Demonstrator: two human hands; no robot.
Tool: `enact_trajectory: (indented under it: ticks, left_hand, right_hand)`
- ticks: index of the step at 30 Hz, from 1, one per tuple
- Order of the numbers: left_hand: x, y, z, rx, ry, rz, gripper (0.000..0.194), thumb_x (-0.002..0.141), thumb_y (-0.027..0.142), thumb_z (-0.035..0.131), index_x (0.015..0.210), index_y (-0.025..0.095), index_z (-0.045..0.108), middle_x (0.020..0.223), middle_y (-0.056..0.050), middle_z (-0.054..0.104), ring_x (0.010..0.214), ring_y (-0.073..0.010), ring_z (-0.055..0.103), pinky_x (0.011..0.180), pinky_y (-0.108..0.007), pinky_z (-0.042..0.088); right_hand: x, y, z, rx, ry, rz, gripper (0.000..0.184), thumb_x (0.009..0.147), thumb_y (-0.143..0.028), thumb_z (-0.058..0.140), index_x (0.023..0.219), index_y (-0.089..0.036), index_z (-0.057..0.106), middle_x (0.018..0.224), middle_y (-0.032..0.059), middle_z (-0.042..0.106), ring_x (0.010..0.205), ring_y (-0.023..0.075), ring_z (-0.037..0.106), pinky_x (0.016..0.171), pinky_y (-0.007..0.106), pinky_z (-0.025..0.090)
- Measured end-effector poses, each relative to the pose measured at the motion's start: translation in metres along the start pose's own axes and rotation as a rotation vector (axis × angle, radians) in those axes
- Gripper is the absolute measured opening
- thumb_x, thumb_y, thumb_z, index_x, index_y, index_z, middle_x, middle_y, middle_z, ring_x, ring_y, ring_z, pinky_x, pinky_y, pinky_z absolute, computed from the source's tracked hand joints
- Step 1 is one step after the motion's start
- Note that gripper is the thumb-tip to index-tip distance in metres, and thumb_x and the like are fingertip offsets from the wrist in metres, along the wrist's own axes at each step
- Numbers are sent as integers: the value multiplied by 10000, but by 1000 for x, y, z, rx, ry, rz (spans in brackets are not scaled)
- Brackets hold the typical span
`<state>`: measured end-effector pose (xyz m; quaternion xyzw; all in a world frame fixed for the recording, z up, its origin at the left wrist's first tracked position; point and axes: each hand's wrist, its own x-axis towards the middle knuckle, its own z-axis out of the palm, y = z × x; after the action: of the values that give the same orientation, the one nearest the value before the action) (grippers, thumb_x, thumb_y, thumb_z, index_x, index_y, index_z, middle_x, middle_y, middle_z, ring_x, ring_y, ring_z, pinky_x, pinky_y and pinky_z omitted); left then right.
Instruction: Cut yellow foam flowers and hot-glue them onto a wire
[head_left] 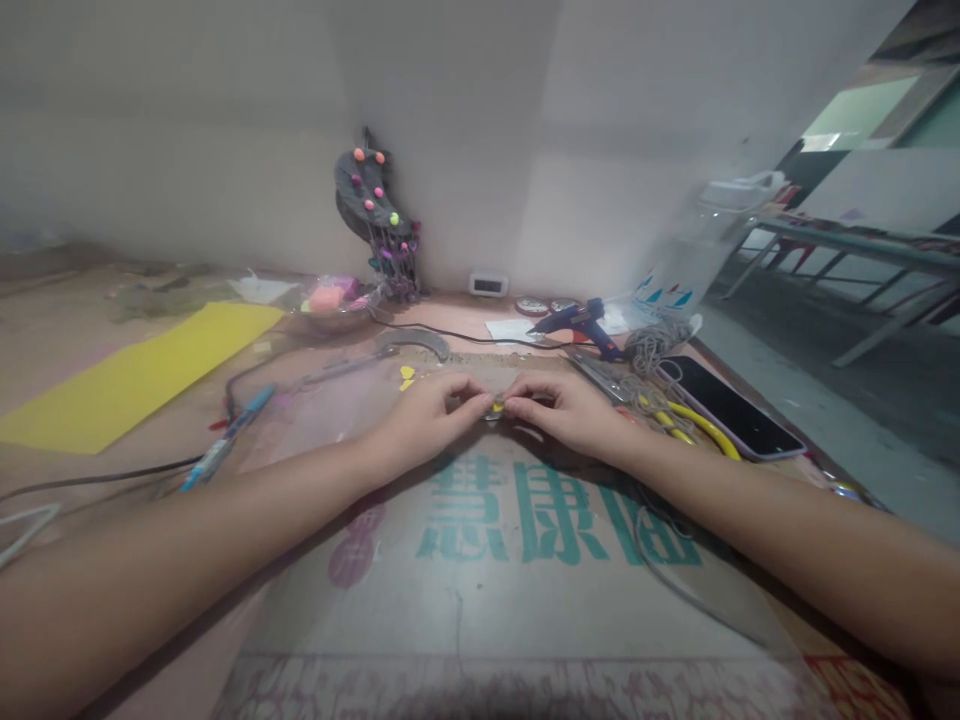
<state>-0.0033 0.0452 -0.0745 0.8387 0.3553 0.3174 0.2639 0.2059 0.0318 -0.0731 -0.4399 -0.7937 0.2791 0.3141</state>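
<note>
A tiny yellow piece [498, 406] sits between the fingertips of both hands, over the far part of a printed sheet [480, 620]. My left hand [442, 408] pinches it from the left side with thumb and forefinger. From the right, my right hand [559, 408] closes thumb and forefinger on it as well. Something pale shows just under the yellow piece, too small to make out. Small yellow cut shapes [406, 376] lie just beyond my left hand.
On the right lie a blue glue gun [574, 322], grey cord [660, 345], yellow-handled scissors [697, 425], a phone [731, 408] and a water bottle [679, 250]. Yellow paper [142, 375] and a blue pen [229, 437] lie left. A grey crescent ornament [367, 195] leans against the wall.
</note>
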Motion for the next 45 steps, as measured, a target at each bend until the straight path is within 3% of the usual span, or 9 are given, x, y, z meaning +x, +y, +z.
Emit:
enact_trajectory:
  ticks: [3,7,13,24,38,45]
  left_hand:
    - [0,-4,2,4,-27,39,290,946,345,471,831,151,653,818,-26,655,802,-168,588,723,-275,420]
    - [1,-9,4,36,-37,52,189,911,302,548,908,171,685,894,-30,683,856,-174,599,756,-281,422]
    - [-1,-8,5,81,-37,70,166,897,292,571,869,172,683,875,-29,684,843,-174,600,746,-282,422]
    - [0,-7,6,158,-18,70,130,863,254,569,820,173,662,834,-24,675,823,-182,593,740,-295,415]
    - [-1,-8,6,158,-2,68,193,910,289,516,852,178,663,846,-32,671,832,-184,590,750,-299,420]
    - [0,-7,6,161,13,88,196,920,300,521,853,183,663,852,-25,675,836,-180,599,749,-288,428]
  right_hand:
    - [-1,-1,-1,-20,25,22,224,886,-322,560,809,-161,695,753,20,707,710,148,635,645,233,461]
    - [0,-1,-1,-38,54,24,209,877,-310,568,797,-163,694,751,18,704,720,150,633,662,239,461]
    - [-1,-1,-1,-71,44,-11,208,888,-304,557,809,-168,692,769,25,702,727,154,628,671,251,461]
    - [-1,3,2,-232,107,-218,160,897,-218,580,817,-167,708,769,34,708,725,144,612,688,248,444]
    - [-3,1,1,-238,107,-226,197,934,-265,537,856,-173,692,806,46,706,761,161,624,708,267,461]
    - [-3,0,1,-236,162,-232,114,893,-225,597,876,-165,693,822,47,708,774,163,627,719,271,467]
